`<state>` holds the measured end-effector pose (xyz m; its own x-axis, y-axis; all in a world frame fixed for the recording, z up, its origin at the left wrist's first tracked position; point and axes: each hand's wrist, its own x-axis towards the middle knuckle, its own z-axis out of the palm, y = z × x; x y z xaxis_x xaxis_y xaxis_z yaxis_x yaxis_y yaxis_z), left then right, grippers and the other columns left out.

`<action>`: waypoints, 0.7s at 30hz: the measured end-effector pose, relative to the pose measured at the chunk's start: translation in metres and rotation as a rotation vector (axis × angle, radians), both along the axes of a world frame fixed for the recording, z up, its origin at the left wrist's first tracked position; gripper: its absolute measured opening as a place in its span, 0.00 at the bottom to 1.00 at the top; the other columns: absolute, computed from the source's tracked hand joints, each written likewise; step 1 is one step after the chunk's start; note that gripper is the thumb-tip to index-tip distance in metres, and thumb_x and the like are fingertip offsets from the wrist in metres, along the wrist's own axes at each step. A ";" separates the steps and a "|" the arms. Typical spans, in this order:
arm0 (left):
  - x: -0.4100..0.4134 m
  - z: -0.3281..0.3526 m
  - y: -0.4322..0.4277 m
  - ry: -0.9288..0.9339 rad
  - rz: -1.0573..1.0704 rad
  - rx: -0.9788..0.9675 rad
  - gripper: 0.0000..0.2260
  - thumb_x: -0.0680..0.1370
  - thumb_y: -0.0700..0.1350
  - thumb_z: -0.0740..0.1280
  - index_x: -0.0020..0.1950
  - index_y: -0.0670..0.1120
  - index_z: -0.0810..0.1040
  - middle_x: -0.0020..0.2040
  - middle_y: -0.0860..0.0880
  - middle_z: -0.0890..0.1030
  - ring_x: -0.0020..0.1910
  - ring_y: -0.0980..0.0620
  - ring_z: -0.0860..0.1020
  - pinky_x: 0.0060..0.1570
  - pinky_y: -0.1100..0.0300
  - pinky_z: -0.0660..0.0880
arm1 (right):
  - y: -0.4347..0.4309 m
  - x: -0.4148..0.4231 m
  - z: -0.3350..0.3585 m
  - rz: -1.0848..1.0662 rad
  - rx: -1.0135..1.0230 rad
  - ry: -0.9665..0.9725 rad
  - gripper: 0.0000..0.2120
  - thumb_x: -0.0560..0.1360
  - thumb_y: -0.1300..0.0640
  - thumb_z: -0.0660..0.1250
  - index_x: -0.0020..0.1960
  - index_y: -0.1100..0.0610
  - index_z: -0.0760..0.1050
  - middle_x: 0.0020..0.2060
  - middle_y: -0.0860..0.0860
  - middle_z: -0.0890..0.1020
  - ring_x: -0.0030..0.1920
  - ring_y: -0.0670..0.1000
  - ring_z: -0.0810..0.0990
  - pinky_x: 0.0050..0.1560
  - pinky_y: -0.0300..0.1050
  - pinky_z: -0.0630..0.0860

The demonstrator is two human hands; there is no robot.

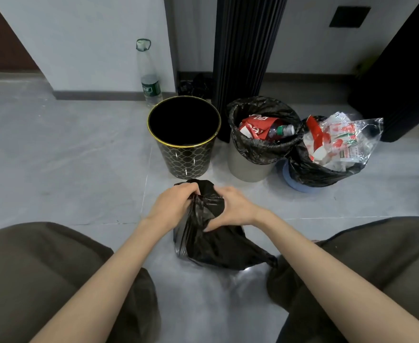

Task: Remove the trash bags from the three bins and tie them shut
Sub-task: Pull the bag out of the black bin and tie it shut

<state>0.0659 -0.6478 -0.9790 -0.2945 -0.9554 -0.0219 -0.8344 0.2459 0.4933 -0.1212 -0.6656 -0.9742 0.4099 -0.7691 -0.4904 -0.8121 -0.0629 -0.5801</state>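
On the floor between the knees: tying the first bag.

Left hand (172,204) and right hand (233,206) clench the gathered neck of the black bag (216,243), fingers closed tight on plastic. Next, I judge: knot it. Just beyond stands the emptied bin (186,154); right of it, two lined bins (248,167) wait, full.

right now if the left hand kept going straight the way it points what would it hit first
Probably the black patterned bin: the left hand, gripping the black trash bag, points up-frame toward that bin's base. Depth is hard to judge.
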 end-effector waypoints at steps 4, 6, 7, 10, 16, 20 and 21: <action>0.003 0.002 0.005 0.003 0.007 -0.018 0.11 0.73 0.33 0.61 0.48 0.48 0.74 0.47 0.51 0.79 0.47 0.48 0.76 0.45 0.51 0.73 | 0.011 0.010 -0.011 0.022 -0.021 0.081 0.32 0.69 0.50 0.74 0.67 0.64 0.69 0.64 0.61 0.74 0.66 0.60 0.71 0.60 0.43 0.68; 0.009 0.001 0.005 -0.038 0.015 -0.035 0.12 0.73 0.33 0.61 0.48 0.50 0.73 0.47 0.53 0.78 0.46 0.47 0.76 0.43 0.51 0.73 | 0.015 0.007 -0.013 -0.021 -0.164 0.081 0.11 0.74 0.65 0.63 0.54 0.64 0.77 0.54 0.63 0.81 0.57 0.62 0.77 0.51 0.45 0.70; 0.012 0.000 0.005 -0.064 0.011 -0.050 0.12 0.73 0.33 0.61 0.48 0.51 0.73 0.46 0.53 0.77 0.45 0.47 0.76 0.43 0.50 0.74 | 0.017 0.004 -0.013 -0.040 -0.225 0.084 0.13 0.73 0.68 0.59 0.52 0.63 0.79 0.52 0.63 0.82 0.55 0.63 0.77 0.50 0.46 0.70; 0.022 0.001 0.002 -0.201 -0.003 -0.085 0.09 0.76 0.39 0.61 0.52 0.51 0.73 0.49 0.52 0.76 0.47 0.45 0.77 0.44 0.54 0.71 | 0.016 -0.005 -0.014 -0.097 -0.336 0.078 0.16 0.73 0.70 0.57 0.52 0.61 0.80 0.51 0.62 0.82 0.53 0.63 0.78 0.50 0.48 0.72; 0.037 -0.016 0.007 -0.742 0.011 0.081 0.23 0.80 0.46 0.61 0.74 0.52 0.58 0.61 0.50 0.77 0.59 0.50 0.77 0.55 0.57 0.65 | 0.007 -0.020 -0.015 -0.189 -0.432 0.013 0.15 0.69 0.72 0.56 0.45 0.60 0.78 0.44 0.59 0.81 0.47 0.61 0.76 0.41 0.46 0.66; 0.039 -0.012 0.009 -0.809 0.147 0.064 0.15 0.76 0.38 0.61 0.61 0.49 0.71 0.55 0.49 0.78 0.56 0.49 0.78 0.55 0.57 0.66 | 0.005 -0.026 -0.017 -0.237 -0.443 0.041 0.18 0.69 0.73 0.55 0.47 0.60 0.79 0.45 0.60 0.81 0.48 0.61 0.77 0.42 0.48 0.69; 0.040 -0.011 0.009 -0.789 0.173 0.055 0.14 0.76 0.37 0.61 0.59 0.49 0.72 0.56 0.49 0.77 0.56 0.48 0.76 0.54 0.57 0.66 | 0.006 -0.026 -0.017 -0.256 -0.445 0.060 0.18 0.70 0.73 0.54 0.47 0.60 0.79 0.46 0.60 0.81 0.48 0.61 0.77 0.42 0.47 0.68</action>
